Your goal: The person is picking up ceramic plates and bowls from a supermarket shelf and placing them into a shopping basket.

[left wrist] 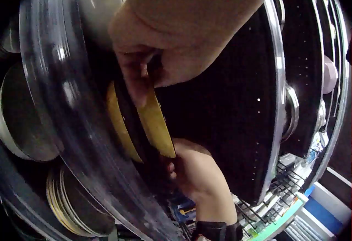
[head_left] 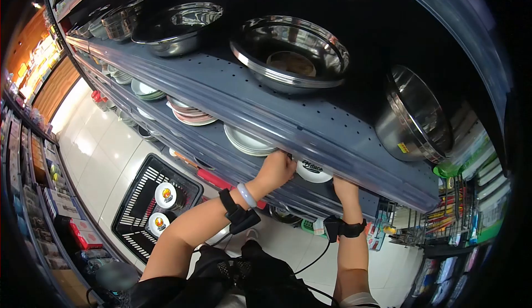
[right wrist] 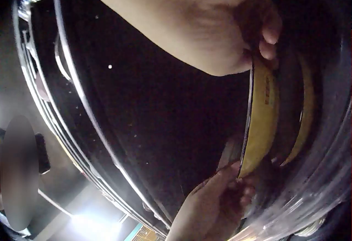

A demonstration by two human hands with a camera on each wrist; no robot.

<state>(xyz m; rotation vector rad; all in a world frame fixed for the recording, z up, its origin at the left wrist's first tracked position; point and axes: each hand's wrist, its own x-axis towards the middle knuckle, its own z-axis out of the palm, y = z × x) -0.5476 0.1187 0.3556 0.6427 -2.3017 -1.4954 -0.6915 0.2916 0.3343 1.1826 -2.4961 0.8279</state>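
Both my hands hold a round plate by its opposite edges, just under the clear lip of the shelf. Its face is white with dark lettering, partly covered by the lip; the plate (head_left: 314,173) shows a yellow underside in both wrist views. My left hand (head_left: 279,169) pinches the edge on one side, thumb and fingers closed on the rim. My right hand (head_left: 346,190) grips the far edge, its fingers hidden behind the lip in the head view. A stack of white plates (head_left: 248,139) sits on the shelf right beside my left hand.
Steel basins (head_left: 291,58) and a steel pot (head_left: 413,117) stand on the shelf above, whose clear lip (head_left: 299,136) overhangs my hands. On the floor is a black basket (head_left: 133,197) holding two white-topped round items (head_left: 165,195). Wire racks (head_left: 432,219) stand at the right.
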